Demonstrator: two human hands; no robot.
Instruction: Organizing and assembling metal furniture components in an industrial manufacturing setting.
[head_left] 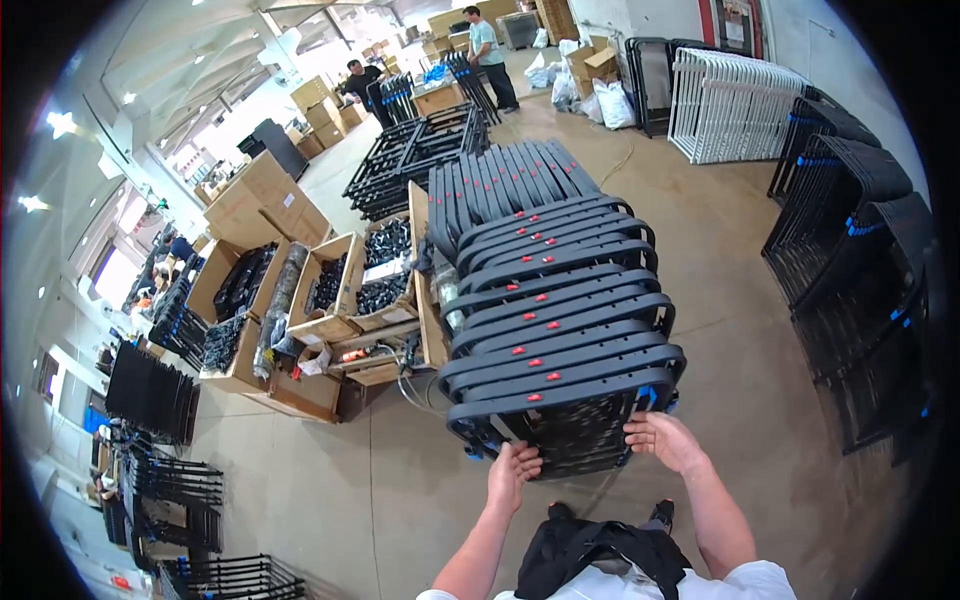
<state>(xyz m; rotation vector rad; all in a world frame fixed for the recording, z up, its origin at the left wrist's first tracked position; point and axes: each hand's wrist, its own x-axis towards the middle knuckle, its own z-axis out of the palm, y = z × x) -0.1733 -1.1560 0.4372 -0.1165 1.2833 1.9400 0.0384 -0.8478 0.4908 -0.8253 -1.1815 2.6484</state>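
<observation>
A row of black curved metal frames [560, 380] with small red pieces along their top bars stands right before me. The nearest frame has a dark panel [575, 435] below its bar and a blue piece at its right side. My left hand [513, 468] is at the lower left side of this frame, its fingers pointing inward and bent. At the lower right side is my right hand [660, 438], just under the blue piece, with fingers curled inward. Both hands appear closed on the frame's sides; exact contact is partly hidden.
Wooden bins [345, 300] of black parts stand left of the row, beside a wrapped roll [280, 300]. Black frames [850, 240] and white frames [730, 105] line the right. Two people, one in a light blue shirt [484, 45], stand at the back. A cable [415, 390] hangs near the bins.
</observation>
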